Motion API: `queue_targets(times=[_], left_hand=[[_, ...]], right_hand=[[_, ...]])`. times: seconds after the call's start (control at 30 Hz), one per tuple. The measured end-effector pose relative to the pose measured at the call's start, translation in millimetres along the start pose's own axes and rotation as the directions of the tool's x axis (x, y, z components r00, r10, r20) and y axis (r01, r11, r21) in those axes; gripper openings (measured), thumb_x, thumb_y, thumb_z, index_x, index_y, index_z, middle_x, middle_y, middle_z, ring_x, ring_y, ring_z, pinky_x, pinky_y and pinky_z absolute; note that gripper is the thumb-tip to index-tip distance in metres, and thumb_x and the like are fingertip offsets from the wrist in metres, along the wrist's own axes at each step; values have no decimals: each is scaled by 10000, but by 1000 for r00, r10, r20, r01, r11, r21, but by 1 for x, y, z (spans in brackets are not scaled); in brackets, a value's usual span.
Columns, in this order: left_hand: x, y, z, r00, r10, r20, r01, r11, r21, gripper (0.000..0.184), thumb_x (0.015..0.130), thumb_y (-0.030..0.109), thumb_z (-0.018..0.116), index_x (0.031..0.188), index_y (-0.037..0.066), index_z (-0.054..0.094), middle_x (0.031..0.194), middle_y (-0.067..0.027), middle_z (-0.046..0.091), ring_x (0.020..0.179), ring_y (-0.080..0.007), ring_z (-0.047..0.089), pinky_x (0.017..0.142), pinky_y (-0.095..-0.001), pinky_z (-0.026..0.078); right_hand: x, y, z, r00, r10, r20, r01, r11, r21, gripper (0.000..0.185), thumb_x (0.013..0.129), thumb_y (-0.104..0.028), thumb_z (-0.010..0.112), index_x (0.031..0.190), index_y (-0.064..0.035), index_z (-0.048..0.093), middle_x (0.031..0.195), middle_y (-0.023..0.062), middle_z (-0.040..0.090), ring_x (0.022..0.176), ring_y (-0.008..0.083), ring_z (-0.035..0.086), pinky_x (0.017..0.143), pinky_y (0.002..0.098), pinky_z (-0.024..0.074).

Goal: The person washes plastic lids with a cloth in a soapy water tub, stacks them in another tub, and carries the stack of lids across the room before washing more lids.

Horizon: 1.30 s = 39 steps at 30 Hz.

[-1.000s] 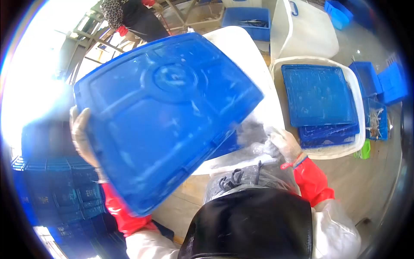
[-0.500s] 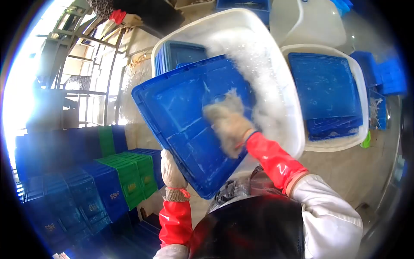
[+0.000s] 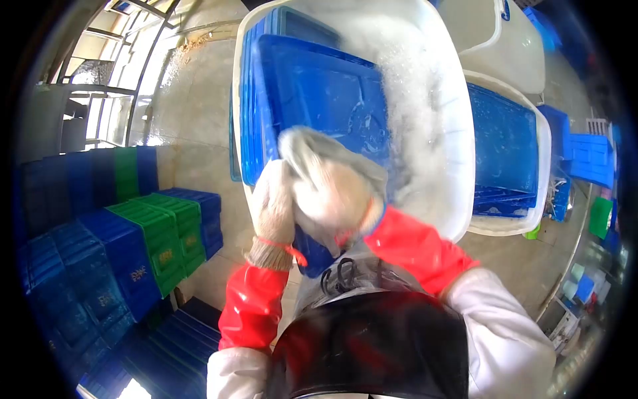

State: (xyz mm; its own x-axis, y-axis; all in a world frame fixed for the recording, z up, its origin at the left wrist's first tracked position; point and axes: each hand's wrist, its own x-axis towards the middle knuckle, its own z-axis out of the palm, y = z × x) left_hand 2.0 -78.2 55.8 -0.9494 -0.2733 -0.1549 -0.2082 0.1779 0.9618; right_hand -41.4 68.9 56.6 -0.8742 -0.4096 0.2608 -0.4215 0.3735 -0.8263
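A blue lid (image 3: 325, 100) is tilted over the left part of a large white tub (image 3: 458, 166) of foamy water. My gloved left hand (image 3: 272, 203) grips the lid's near left edge. Close beside it, my gloved right hand (image 3: 335, 196) holds a greyish cloth (image 3: 316, 149) against the lid's near left part; this hand is slightly blurred. More blue lids (image 3: 251, 120) stand on edge along the tub's left side, behind the held one.
To the right, a second white tub (image 3: 546, 159) holds blue lids (image 3: 505, 136). Stacked blue crates (image 3: 123, 259) and green crates (image 3: 156, 233) stand at the left. Blue baskets (image 3: 588, 156) are at the far right, and a metal frame (image 3: 136, 100) at the upper left.
The lid has swung from high at the left to over the tub and now tilts more steeply. My right hand and the cloth have moved left across it, next to my left hand.
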Motion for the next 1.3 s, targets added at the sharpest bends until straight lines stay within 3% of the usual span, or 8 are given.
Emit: queue_targets(times=[0.3,0.37,0.47,0.73,0.83,0.93,1.1,1.3], left_hand=[[-85,110,-83,960,-260,-99,252,964,-84,413,1021,126,549,1412,-4,537,1172,-83,678,971,-156,654,859,-295,544],[-106,117,-99,943,-270,-196,255,962,-101,424,1024,128,547,1425,-6,521,1192,-88,677,983,-163,665,865,-295,552],[-127,128,-102,953,-140,-267,123,989,-80,460,1018,121,553,1452,-17,489,1227,-116,671,999,-180,674,861,-299,566],[-124,283,-30,960,254,122,-278,926,256,518,740,193,766,1174,-77,680,1073,-117,705,886,-175,661,755,-304,540],[-137,316,29,790,400,464,-550,797,249,626,687,50,579,1294,-99,604,1100,-146,715,859,-195,685,750,-294,552],[-118,346,97,203,375,905,-976,155,154,701,622,37,824,1292,-29,630,1096,-156,751,906,-247,726,825,-403,560],[-55,279,220,-368,354,859,-918,-286,-275,590,622,187,832,1196,107,722,897,-24,722,885,-269,694,968,-491,507],[1,147,344,-315,219,924,-935,-242,-261,465,643,153,834,1096,175,728,901,-55,708,942,-258,672,1110,-546,407]], right_hand=[[82,164,-33,919,341,-197,-305,932,195,344,1014,-340,523,1187,-108,709,1230,85,705,1189,297,638,1102,425,440],[34,168,-50,811,366,456,449,110,-887,328,976,-353,518,1044,-151,766,1119,106,739,1089,262,680,1164,409,359],[-63,163,-54,770,504,391,-91,693,-715,289,969,-306,523,1028,-138,751,1054,134,741,1009,267,698,1104,399,362],[-188,103,-105,826,491,278,-403,858,-318,319,1038,-285,487,1200,-67,653,1051,188,722,949,327,706,809,418,515],[-192,77,-129,852,459,252,-382,874,-301,362,1058,-301,479,1266,-36,614,1096,197,711,978,335,701,755,414,557],[-209,64,-136,852,462,245,-382,870,-312,306,998,-335,545,1170,-100,642,1000,131,713,935,322,703,767,439,550],[-230,68,-113,923,382,45,-352,887,-299,342,879,-470,656,977,-146,708,798,116,738,789,378,726,716,541,531],[-233,58,-118,919,384,-93,-393,868,-302,180,821,-283,667,831,-103,658,726,133,706,718,367,713,642,505,537]])
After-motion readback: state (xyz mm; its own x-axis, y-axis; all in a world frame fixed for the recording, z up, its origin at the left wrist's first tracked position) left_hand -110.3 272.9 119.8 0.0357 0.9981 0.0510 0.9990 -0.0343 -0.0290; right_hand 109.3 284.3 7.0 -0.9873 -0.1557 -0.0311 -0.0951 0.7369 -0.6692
